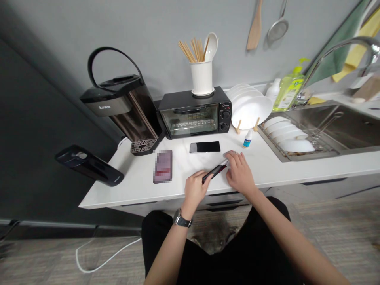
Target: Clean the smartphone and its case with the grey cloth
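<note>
My left hand (196, 188) is closed around the black handle of a slim tool that looks like a knife (214, 172), held aslant just above the counter's front part. Its far end, pale and shiny, runs up to the fingers of my right hand (238, 171). These fingers are bent down over that end and over a small pale grey piece (226, 154), whose kind I cannot make out. Behind the hands a black phone (204, 147) lies flat. A small white bottle with a blue label (247, 139) stands beyond my right hand.
On the white counter (136, 190) are a dark flask (89, 165), a blurred purplish packet (163, 167) and a water dispenser (127, 107). A toaster oven (192, 118) bears a utensil holder (202, 77). Plates (251, 113) stand in a rack beside the sink (347, 122).
</note>
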`<state>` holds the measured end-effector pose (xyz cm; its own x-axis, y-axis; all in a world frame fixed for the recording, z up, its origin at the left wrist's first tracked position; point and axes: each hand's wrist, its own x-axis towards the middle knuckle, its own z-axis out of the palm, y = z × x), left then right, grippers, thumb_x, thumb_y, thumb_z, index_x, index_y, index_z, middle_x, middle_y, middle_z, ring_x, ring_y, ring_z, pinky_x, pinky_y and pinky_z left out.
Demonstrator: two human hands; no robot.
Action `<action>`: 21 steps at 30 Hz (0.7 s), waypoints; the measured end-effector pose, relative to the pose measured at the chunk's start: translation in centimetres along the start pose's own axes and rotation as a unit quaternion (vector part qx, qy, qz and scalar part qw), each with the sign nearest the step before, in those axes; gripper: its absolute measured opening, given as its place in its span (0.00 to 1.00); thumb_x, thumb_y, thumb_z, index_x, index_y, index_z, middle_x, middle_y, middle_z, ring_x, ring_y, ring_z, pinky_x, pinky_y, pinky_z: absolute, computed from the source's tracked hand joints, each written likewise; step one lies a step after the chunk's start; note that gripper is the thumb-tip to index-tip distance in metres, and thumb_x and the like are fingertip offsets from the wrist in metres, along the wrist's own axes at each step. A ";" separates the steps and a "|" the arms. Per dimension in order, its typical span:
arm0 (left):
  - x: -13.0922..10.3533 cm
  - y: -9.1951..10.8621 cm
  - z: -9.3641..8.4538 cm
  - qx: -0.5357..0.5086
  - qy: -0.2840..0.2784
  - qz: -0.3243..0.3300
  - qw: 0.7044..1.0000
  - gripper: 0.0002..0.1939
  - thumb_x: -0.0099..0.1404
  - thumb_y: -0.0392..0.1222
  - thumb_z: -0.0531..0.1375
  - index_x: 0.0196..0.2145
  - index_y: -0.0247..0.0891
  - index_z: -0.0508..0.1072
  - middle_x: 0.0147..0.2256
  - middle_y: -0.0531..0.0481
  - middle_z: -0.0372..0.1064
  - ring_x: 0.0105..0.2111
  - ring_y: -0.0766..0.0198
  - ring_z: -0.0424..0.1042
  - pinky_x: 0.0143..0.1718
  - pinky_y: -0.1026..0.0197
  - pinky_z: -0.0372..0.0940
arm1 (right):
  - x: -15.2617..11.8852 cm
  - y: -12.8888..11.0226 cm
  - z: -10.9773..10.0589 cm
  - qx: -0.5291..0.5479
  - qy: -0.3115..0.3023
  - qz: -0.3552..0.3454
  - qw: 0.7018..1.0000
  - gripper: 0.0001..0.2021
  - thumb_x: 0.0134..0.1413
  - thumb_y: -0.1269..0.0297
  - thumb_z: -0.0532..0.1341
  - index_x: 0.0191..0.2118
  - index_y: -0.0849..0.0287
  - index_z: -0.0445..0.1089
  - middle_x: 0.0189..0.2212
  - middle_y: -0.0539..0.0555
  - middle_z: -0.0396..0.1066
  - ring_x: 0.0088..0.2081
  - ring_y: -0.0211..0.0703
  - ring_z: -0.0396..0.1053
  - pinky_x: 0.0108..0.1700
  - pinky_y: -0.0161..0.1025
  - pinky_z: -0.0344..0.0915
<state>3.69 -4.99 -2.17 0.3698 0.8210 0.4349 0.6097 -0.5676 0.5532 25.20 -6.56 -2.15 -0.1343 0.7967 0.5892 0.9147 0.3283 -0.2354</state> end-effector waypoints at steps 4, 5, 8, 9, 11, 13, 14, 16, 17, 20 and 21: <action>0.0 -0.2 0.2 0.001 0.004 -0.022 1.000 0.11 0.76 0.42 0.60 0.36 0.38 0.80 0.33 0.47 0.79 0.33 0.60 0.78 0.36 0.62 0.67 | -1.3 -5.1 0.8 0.047 -0.021 -0.021 0.998 0.39 0.53 0.74 0.55 0.72 0.72 0.49 0.71 0.70 0.55 0.77 0.68 0.36 0.73 0.71 0.48; -0.1 -0.4 0.3 0.001 0.004 -0.028 1.000 0.09 0.74 0.39 0.60 0.37 0.37 0.80 0.34 0.46 0.80 0.32 0.60 0.78 0.36 0.62 0.67 | -1.7 -6.6 0.9 0.061 -0.037 -0.043 0.997 0.40 0.53 0.74 0.54 0.73 0.72 0.48 0.72 0.69 0.53 0.77 0.66 0.34 0.73 0.70 0.48; -0.3 -0.9 0.4 0.006 0.007 -0.038 0.999 0.09 0.69 0.30 0.59 0.36 0.37 0.79 0.33 0.46 0.80 0.30 0.60 0.77 0.34 0.62 0.68 | -2.6 -8.5 1.0 0.086 -0.073 -0.112 0.987 0.40 0.55 0.74 0.54 0.74 0.71 0.48 0.73 0.66 0.54 0.78 0.60 0.36 0.76 0.64 0.46; -0.4 -1.0 0.4 0.008 0.008 -0.036 0.999 0.09 0.68 0.29 0.59 0.37 0.36 0.79 0.33 0.46 0.80 0.30 0.60 0.77 0.34 0.62 0.68 | -2.6 -8.0 0.9 0.083 -0.077 -0.129 0.985 0.39 0.56 0.74 0.54 0.74 0.69 0.49 0.73 0.65 0.55 0.77 0.59 0.39 0.76 0.64 0.45; -0.4 -0.8 0.3 0.011 0.003 -0.022 1.000 0.08 0.70 0.32 0.60 0.39 0.37 0.80 0.36 0.45 0.81 0.34 0.58 0.79 0.38 0.61 0.70 | -2.1 -5.7 0.6 0.065 -0.066 -0.135 0.987 0.38 0.56 0.75 0.54 0.74 0.65 0.52 0.71 0.63 0.60 0.75 0.57 0.47 0.76 0.64 0.45; -0.3 -0.4 0.1 0.008 -0.002 -0.004 1.000 0.08 0.74 0.38 0.60 0.41 0.38 0.81 0.38 0.45 0.81 0.38 0.58 0.80 0.41 0.60 0.70 | -1.3 -2.6 0.3 0.042 -0.038 -0.103 0.993 0.36 0.56 0.75 0.54 0.72 0.63 0.56 0.68 0.63 0.64 0.73 0.58 0.53 0.74 0.66 0.49; -0.2 -0.2 0.1 0.006 -0.002 0.003 1.000 0.10 0.76 0.42 0.60 0.42 0.39 0.82 0.38 0.45 0.81 0.38 0.58 0.80 0.42 0.61 0.70 | -0.8 -1.3 0.2 0.033 -0.023 -0.081 0.996 0.35 0.55 0.76 0.54 0.71 0.63 0.58 0.67 0.64 0.65 0.72 0.59 0.54 0.73 0.66 0.51; -0.1 0.2 0.0 0.005 0.003 0.006 1.000 0.13 0.77 0.45 0.58 0.42 0.39 0.82 0.36 0.46 0.80 0.38 0.59 0.80 0.40 0.61 0.70 | 0.0 -0.1 0.1 0.030 0.000 -0.048 0.998 0.34 0.53 0.76 0.55 0.68 0.65 0.60 0.65 0.66 0.66 0.71 0.62 0.55 0.72 0.67 0.53; -0.1 0.3 0.0 0.006 0.007 0.003 1.000 0.14 0.78 0.46 0.58 0.41 0.39 0.82 0.35 0.46 0.80 0.37 0.59 0.79 0.40 0.62 0.70 | 0.1 -0.4 0.1 0.037 0.005 -0.041 0.998 0.34 0.53 0.76 0.55 0.68 0.67 0.60 0.64 0.67 0.66 0.72 0.63 0.54 0.72 0.67 0.53; -0.2 -0.2 0.4 0.009 0.013 -0.021 1.000 0.10 0.75 0.40 0.60 0.38 0.38 0.81 0.34 0.46 0.80 0.34 0.60 0.79 0.37 0.62 0.70 | -0.6 -3.9 0.6 0.083 -0.014 -0.059 0.995 0.37 0.52 0.75 0.55 0.70 0.70 0.56 0.67 0.69 0.63 0.75 0.62 0.46 0.74 0.66 0.51; -0.3 -0.6 0.5 0.009 0.014 -0.031 0.999 0.09 0.73 0.36 0.60 0.37 0.38 0.80 0.33 0.46 0.79 0.32 0.60 0.78 0.36 0.62 0.70 | -1.2 -5.5 0.8 0.097 -0.030 -0.078 0.992 0.38 0.52 0.74 0.55 0.71 0.70 0.54 0.69 0.68 0.61 0.76 0.61 0.44 0.74 0.66 0.50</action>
<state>3.58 -4.89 -3.02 0.3106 0.8526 0.4202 0.6442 -0.5139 0.5665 20.02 -8.87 -2.18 -0.2969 0.7553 0.5842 0.7908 0.5374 -0.2930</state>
